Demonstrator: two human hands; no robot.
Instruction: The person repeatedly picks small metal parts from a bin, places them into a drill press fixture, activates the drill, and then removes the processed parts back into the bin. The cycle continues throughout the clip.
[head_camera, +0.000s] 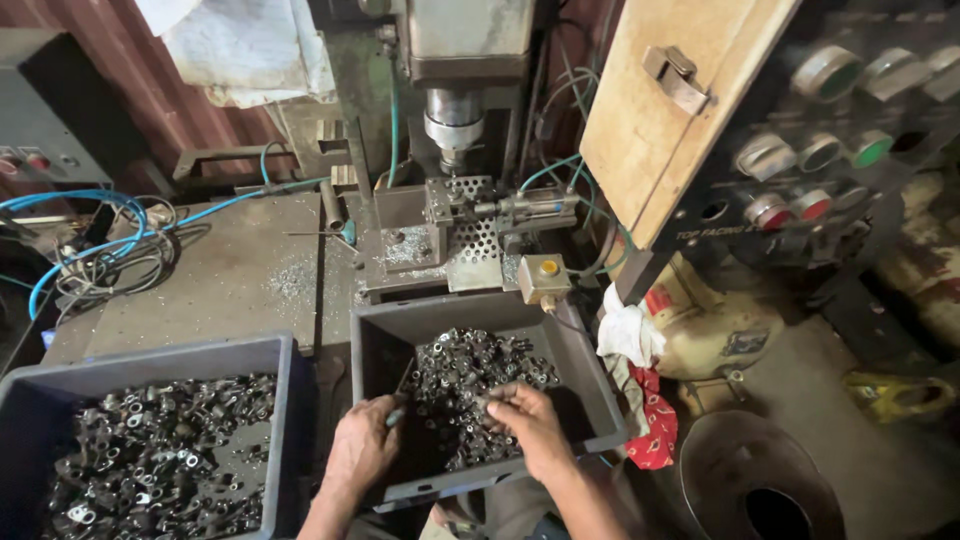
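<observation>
Inside the middle bin (580, 375), both hands dip into a heap of small metal parts (470, 385). Left hand (362, 445) curls around a part near the front-left wall; right hand (530, 425) pinches parts mid-heap. Bare floor shows along the bin's left and right walls. A second bin (285, 400) stands just left.

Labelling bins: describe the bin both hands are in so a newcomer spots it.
Below the drill press sits a dark grey plastic bin of small metal parts. Unlike the fuller bin to its left, it is tilted and both hands are inside.
</observation>
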